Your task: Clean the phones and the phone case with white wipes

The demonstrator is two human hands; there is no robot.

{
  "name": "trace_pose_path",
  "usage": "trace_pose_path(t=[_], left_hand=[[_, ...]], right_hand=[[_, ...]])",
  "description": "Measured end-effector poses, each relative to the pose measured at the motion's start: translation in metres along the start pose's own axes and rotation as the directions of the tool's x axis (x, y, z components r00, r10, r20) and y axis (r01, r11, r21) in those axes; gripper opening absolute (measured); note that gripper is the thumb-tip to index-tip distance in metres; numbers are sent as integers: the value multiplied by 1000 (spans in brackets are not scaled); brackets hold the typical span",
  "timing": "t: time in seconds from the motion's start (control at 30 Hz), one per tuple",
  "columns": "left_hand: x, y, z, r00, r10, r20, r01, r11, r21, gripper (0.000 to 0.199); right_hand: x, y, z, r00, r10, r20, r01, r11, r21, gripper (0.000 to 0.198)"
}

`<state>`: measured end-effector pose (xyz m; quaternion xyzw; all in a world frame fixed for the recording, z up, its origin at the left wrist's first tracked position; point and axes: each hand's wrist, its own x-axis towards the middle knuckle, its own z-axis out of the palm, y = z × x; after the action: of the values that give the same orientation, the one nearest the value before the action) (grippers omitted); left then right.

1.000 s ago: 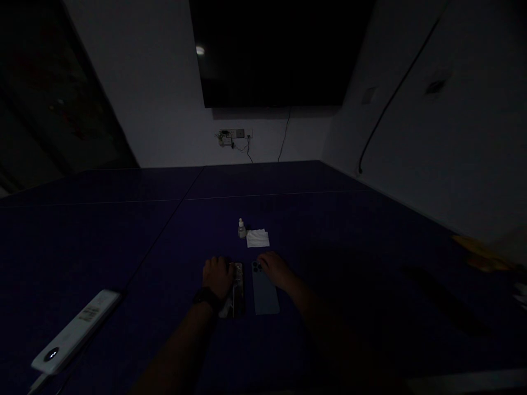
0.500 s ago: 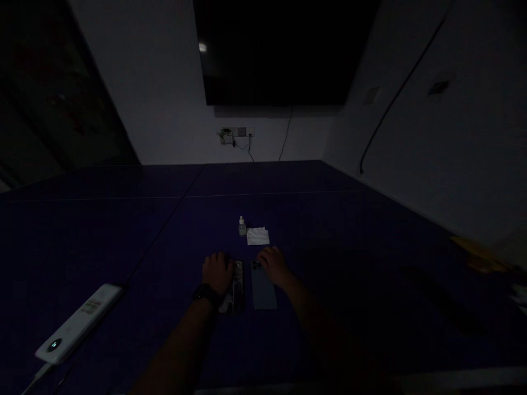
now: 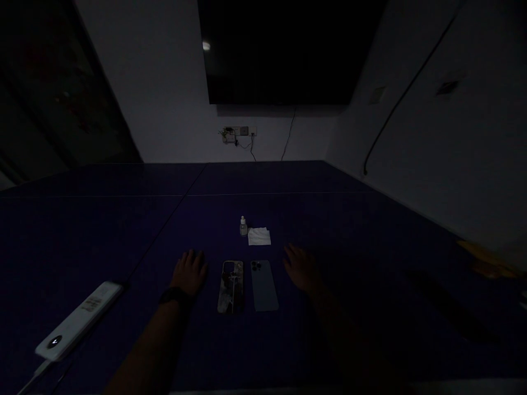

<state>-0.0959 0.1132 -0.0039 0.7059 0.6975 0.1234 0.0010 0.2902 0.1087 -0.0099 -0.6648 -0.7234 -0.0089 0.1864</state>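
Left hand flat, open, empty, on dark blue counter, 9 o'clock of patterned phone case. Right hand open, empty, 3 o'clock of pale blue phone. Small dropper bottle, white cloth at 12. Judgement: grip by edges.

Glossy phone case, matt table

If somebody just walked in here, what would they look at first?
Probably the two phones lying side by side on the dark blue table: a patterned phone case and a pale blue phone, with the left hand and right hand flat on either side. Just beyond sit a small bottle and a white tissue.
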Motion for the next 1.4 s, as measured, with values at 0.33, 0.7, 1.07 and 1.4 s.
trace_pose_path(t=[0.33, 0.7, 1.07, 1.4], left_hand=[[3, -6, 5, 999, -15, 31, 16, 1000, -18, 54], [30, 17, 4, 990, -131, -44, 130, 991, -27, 47], [25, 19, 0, 987, -153, -41, 150, 986, -77, 39], [23, 25, -8, 985, -167, -47, 151, 958, -242, 39]], right_hand=[[9, 1, -2, 990, 82, 118, -87, 995, 39, 44], [119, -32, 1, 910, 312, 273, -364, 916, 168, 35], [135, -43, 30, 886, 348, 305, -458, 561, 690, 33], [120, -40, 50, 857, 325, 399, -335, -236, 912, 36]])
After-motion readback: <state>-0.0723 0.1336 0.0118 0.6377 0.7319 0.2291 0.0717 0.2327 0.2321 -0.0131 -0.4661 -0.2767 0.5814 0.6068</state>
